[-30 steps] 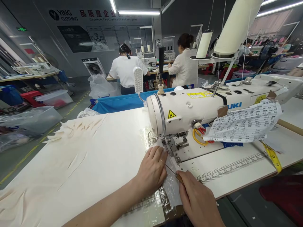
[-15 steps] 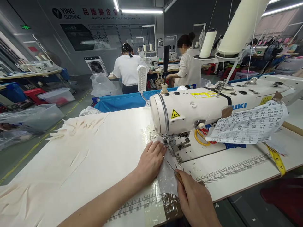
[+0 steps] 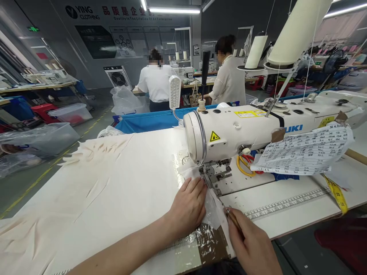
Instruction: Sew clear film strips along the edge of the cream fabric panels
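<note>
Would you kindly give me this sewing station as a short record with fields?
left hand: flat on the white fabric strip, just left of the presser foot
right hand: holds a thin pointed tool, tip on the strip
machine: white sewing machine, paper sheet taped on
table: cream cloth spread left, yellow tape measure right

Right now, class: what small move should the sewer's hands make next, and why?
Probably ease the white fabric strip a little further under the presser foot. The left hand lies flat on it just before the foot, and the right hand holds a thin pointed tool along its edge, so the strip looks lined up for stitching.
</note>
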The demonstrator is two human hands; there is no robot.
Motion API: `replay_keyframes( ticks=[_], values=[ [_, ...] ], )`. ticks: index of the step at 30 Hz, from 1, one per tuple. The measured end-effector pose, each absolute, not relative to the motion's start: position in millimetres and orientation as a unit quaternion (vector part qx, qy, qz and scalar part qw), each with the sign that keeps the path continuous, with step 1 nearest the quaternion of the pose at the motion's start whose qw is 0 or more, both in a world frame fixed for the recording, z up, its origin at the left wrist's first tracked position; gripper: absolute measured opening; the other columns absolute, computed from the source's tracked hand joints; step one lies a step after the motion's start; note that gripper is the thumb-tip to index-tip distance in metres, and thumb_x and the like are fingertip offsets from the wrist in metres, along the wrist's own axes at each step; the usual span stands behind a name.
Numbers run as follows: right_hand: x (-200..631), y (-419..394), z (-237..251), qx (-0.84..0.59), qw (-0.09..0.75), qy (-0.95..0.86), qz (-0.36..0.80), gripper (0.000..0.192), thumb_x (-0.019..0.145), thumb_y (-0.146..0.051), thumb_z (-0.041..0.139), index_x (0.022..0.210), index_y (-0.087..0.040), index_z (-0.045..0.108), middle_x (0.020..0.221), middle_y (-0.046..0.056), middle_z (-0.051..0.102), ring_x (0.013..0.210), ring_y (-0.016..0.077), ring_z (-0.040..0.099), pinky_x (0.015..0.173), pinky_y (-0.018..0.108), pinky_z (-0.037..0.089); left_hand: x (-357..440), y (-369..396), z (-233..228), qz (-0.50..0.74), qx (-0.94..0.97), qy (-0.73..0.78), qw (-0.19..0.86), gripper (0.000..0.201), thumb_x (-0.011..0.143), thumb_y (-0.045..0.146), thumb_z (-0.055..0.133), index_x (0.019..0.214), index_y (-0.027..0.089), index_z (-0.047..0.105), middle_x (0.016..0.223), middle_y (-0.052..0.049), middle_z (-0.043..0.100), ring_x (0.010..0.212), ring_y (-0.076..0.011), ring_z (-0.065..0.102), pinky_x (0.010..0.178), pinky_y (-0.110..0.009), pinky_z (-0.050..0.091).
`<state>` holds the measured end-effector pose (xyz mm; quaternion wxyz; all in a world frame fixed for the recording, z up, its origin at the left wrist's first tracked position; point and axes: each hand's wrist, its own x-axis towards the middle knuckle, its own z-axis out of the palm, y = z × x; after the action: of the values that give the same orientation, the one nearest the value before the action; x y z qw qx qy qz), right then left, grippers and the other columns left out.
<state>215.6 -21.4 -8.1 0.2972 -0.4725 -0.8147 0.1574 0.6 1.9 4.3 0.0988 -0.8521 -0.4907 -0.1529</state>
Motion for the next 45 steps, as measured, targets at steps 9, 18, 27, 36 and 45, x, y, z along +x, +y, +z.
replay_keyframes(
  ticks=[9,18,27,36,45],
  values=[
    [217.3,-20.4,-6.2,-0.514,0.342,-0.746,0.250,0.028,0.098,-0.039,0.042,0.111,-0.025,0.063,0.096,0.004,0.075,0.080,0.0184,0.071,0.067,0.022,0.056,2.4,-1.0,5.7,-0.129,-0.855,-0.494,0.088,0.045,0.095,0.026,0.040,0.134,0.006,0.051,0.138,-0.016,0.052,0.132,-0.0307,0.043,0.114,-0.048,0.028],
    [216.8,-21.1,-3.1,-0.517,0.340,-0.738,0.269,0.027,0.097,-0.040,0.043,0.108,-0.026,0.063,0.090,0.002,0.073,0.076,0.0172,0.069,0.066,0.021,0.055,1.8,-3.9,4.4,-0.113,-0.856,-0.499,0.074,0.049,0.096,0.028,0.037,0.139,0.005,0.045,0.142,-0.017,0.048,0.133,-0.0308,0.041,0.114,-0.046,0.028],
    [222.9,-19.1,-7.9,-0.507,0.306,-0.756,0.279,0.032,0.099,-0.042,0.040,0.116,-0.023,0.061,0.095,0.005,0.074,0.076,0.0145,0.070,0.065,0.017,0.055,2.2,-4.0,6.9,-0.130,-0.855,-0.497,0.076,0.046,0.097,0.029,0.036,0.136,0.007,0.049,0.139,-0.015,0.052,0.132,-0.0299,0.044,0.113,-0.046,0.030],
    [223.8,-18.4,-4.2,-0.495,0.316,-0.769,0.254,0.028,0.098,-0.039,0.043,0.111,-0.023,0.063,0.097,0.006,0.076,0.083,0.0151,0.073,0.066,0.015,0.055,4.6,-5.6,10.0,-0.140,-0.854,-0.495,0.073,0.044,0.097,0.028,0.037,0.134,0.007,0.049,0.136,-0.015,0.054,0.130,-0.0286,0.045,0.113,-0.045,0.031],
    [217.8,-20.1,-1.1,-0.530,0.342,-0.719,0.293,0.038,0.098,-0.044,0.044,0.129,-0.023,0.054,0.115,0.009,0.073,0.100,0.0185,0.071,0.072,0.018,0.058,1.4,0.9,7.7,-0.132,-0.850,-0.506,0.073,0.045,0.097,0.028,0.038,0.135,0.005,0.048,0.137,-0.017,0.053,0.130,-0.0301,0.044,0.111,-0.046,0.033]
  ],
)
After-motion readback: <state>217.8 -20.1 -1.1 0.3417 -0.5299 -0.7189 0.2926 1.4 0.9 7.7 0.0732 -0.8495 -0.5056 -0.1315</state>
